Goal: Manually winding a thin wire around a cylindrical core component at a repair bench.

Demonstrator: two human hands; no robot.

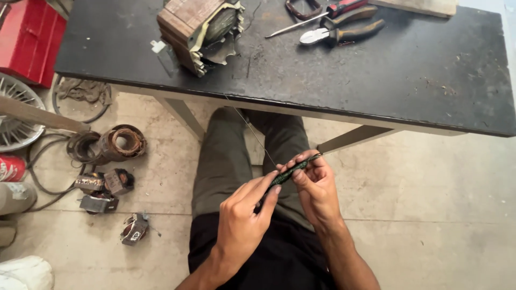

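Down over the person's lap, both hands work on a thin dark green wrapped rod point(290, 171), held near the viewer and below the near edge of the bench point(376, 70). The left hand point(244, 217) pinches the lower end of the rod between thumb and fingertips, closed on it. The right hand point(317, 188) grips the upper end, fingers curled round it, with the tip of the rod poking out past the fingers toward the right. A fine wire point(252, 131) runs taut from the rod up and to the left, over the person's olive trousers toward the bench edge.

On the dark, scuffed bench top, at the far left, sits a transformer core point(199, 32) of stacked brown laminations with torn pale insulation paper around its winding. To its right, far across the bench, lie a red-handled screwdriver point(322, 13) and side cutters point(344, 33) with dark handles, just beside each other.

On the concrete floor to the left lie a rusty motor stator point(122, 142), several small transformers point(105, 185) and loose cable. A red toolbox point(32, 40) stands at the far left, and part of a wire fan guard point(16, 113) shows below it.
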